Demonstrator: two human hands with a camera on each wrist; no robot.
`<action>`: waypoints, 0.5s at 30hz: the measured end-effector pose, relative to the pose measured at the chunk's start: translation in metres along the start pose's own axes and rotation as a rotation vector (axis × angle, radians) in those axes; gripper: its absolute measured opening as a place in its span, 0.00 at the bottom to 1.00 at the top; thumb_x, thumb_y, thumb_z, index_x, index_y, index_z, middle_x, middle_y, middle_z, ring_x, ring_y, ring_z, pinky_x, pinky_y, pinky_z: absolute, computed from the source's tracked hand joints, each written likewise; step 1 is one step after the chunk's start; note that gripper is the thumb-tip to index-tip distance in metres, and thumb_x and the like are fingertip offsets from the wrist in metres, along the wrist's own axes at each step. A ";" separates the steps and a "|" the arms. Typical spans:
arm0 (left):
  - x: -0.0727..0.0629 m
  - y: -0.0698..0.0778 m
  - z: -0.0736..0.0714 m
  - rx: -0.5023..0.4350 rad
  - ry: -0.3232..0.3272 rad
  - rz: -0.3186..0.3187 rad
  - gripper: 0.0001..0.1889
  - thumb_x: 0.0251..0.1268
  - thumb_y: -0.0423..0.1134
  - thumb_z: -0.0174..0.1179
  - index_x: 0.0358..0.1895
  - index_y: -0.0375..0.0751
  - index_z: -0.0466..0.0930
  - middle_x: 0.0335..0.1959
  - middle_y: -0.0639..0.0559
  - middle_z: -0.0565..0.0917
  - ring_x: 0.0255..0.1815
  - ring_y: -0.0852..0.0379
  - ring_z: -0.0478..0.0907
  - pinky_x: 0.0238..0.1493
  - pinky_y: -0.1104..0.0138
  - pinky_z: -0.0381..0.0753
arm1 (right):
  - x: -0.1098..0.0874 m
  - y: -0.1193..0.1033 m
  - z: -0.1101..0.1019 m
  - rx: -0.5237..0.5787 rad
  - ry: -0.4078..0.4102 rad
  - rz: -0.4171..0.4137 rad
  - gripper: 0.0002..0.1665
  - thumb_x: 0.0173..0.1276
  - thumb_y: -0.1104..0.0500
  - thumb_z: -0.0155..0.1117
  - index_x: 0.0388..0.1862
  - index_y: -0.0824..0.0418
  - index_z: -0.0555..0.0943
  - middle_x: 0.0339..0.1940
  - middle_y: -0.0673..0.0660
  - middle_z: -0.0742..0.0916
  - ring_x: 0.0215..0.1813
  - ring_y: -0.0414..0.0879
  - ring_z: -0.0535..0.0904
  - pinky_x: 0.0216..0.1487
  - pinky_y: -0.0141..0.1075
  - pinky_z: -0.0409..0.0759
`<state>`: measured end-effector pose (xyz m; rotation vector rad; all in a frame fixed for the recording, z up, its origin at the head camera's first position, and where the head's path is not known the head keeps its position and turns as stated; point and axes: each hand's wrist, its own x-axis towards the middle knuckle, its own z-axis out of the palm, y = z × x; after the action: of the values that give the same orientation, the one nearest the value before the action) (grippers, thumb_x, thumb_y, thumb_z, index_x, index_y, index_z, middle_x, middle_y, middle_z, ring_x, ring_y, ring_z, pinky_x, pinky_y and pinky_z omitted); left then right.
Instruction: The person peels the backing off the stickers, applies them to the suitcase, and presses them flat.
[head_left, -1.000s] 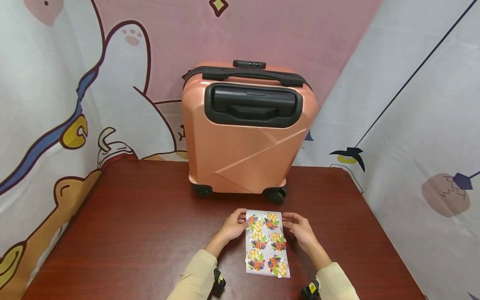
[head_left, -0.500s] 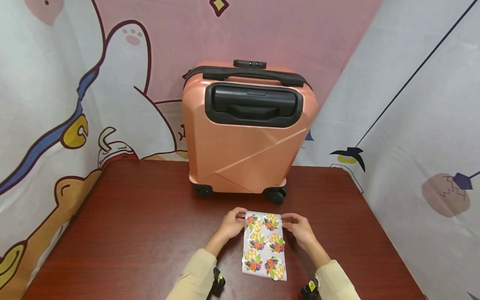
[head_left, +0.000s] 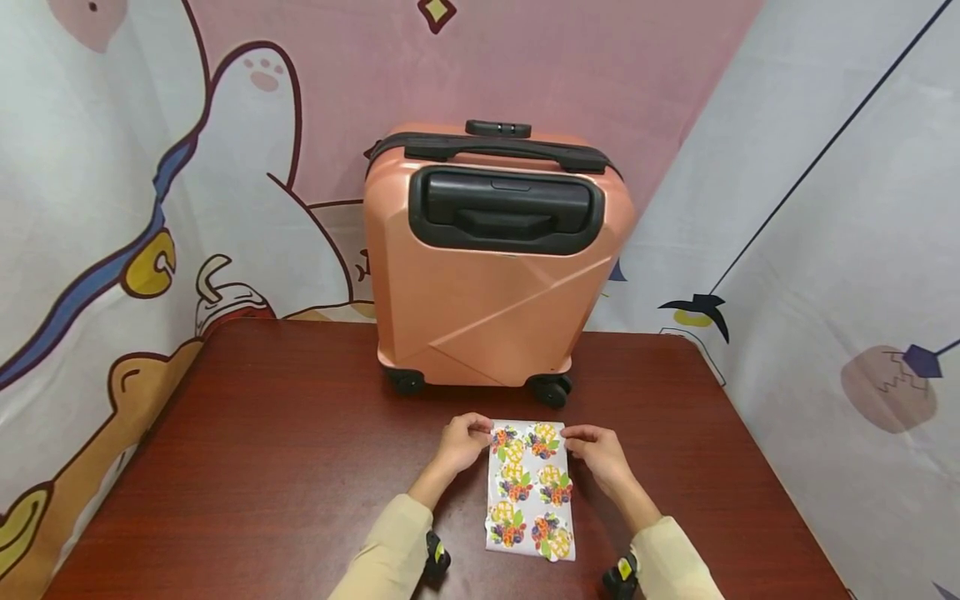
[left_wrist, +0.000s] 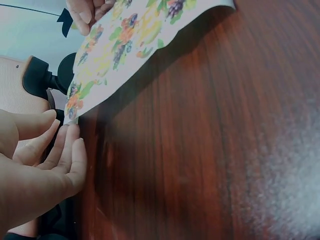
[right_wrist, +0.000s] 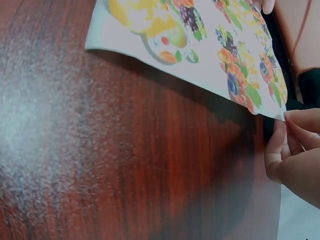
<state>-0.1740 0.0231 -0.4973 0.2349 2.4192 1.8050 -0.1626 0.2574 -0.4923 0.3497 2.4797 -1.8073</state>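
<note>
A white sticker sheet [head_left: 529,498] printed with colourful fruit clusters hangs between both hands over the table. My left hand [head_left: 459,442] pinches its far left corner; the left wrist view shows that hand [left_wrist: 42,160] with thumb and fingertips at the corner. At the far right corner, my right hand [head_left: 600,457] pinches the edge between thumb and fingers. From the right wrist view, the sheet [right_wrist: 205,70] bows a little, its near end over the wood with a shadow below. An orange suitcase [head_left: 487,317] stands upright just beyond the hands.
The reddish-brown wooden table [head_left: 285,433] spreads out on both sides of the hands. Behind the suitcase and along the sides hangs a cartoon-printed cloth [head_left: 615,75]. Black wheels [head_left: 551,390] under the suitcase stand close beyond the sheet's far edge.
The sheet's near end has shifted slightly left and towards the person over the last second. Both hands keep hold of the far corners and have barely moved.
</note>
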 end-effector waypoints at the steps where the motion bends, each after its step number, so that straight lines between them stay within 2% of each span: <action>1: 0.001 0.000 0.000 -0.007 0.009 0.004 0.06 0.54 0.24 0.59 0.37 0.29 0.79 0.32 0.43 0.81 0.33 0.52 0.78 0.31 0.68 0.77 | 0.000 -0.001 0.000 0.009 0.001 -0.005 0.10 0.60 0.72 0.57 0.39 0.76 0.80 0.35 0.62 0.83 0.35 0.46 0.78 0.37 0.38 0.77; 4: 0.002 0.002 0.000 -0.013 0.037 0.012 0.07 0.52 0.23 0.61 0.35 0.30 0.79 0.31 0.42 0.81 0.31 0.53 0.78 0.29 0.68 0.76 | 0.000 -0.005 0.000 0.025 0.004 -0.013 0.10 0.60 0.73 0.56 0.39 0.76 0.79 0.36 0.63 0.83 0.36 0.46 0.78 0.39 0.39 0.78; 10: 0.003 0.005 0.002 -0.013 0.066 -0.018 0.07 0.49 0.24 0.63 0.34 0.31 0.79 0.29 0.43 0.80 0.30 0.54 0.78 0.28 0.68 0.76 | -0.001 -0.009 0.000 0.038 0.003 -0.024 0.10 0.61 0.73 0.56 0.40 0.76 0.79 0.39 0.64 0.82 0.37 0.46 0.79 0.42 0.43 0.78; 15: 0.003 0.005 0.003 -0.008 0.091 -0.018 0.08 0.47 0.23 0.63 0.32 0.31 0.78 0.28 0.44 0.80 0.28 0.55 0.78 0.27 0.69 0.75 | 0.000 -0.008 0.001 0.041 0.001 -0.034 0.09 0.61 0.73 0.56 0.39 0.76 0.79 0.40 0.65 0.82 0.37 0.47 0.79 0.41 0.40 0.79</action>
<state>-0.1766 0.0281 -0.4939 0.1333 2.4648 1.8565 -0.1640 0.2540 -0.4849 0.3123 2.4677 -1.8734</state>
